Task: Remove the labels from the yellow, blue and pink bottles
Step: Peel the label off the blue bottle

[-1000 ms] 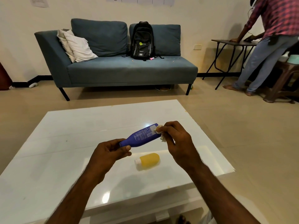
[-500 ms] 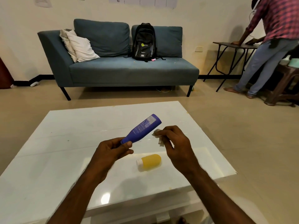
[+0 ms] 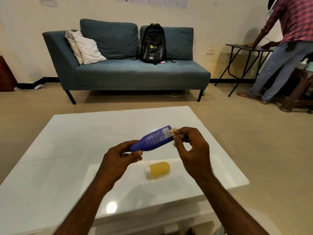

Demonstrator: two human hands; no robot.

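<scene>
My left hand [image 3: 121,157] grips the lower end of the blue bottle [image 3: 153,139], which slants up to the right above the white table [image 3: 64,150]. Printed label text shows on the bottle's side. My right hand [image 3: 192,150] pinches a crumpled pale scrap of label [image 3: 174,133] against the bottle's upper end. The yellow bottle [image 3: 158,170] lies on its side on the table below my hands, its white cap pointing left and no label showing on its visible side. No pink bottle is in view.
A blue sofa [image 3: 135,73] with white cushions [image 3: 84,46] and a black backpack [image 3: 153,44] stands beyond the table. At the right a person [image 3: 286,46] leans on a dark folding table [image 3: 245,48]. The white table's right corner [image 3: 243,181] is near my right forearm.
Half a second ago my right hand was a little below the bottle's end; now its fingertips with the scrap are back at the upper end, and the bottle has tilted down slightly.
</scene>
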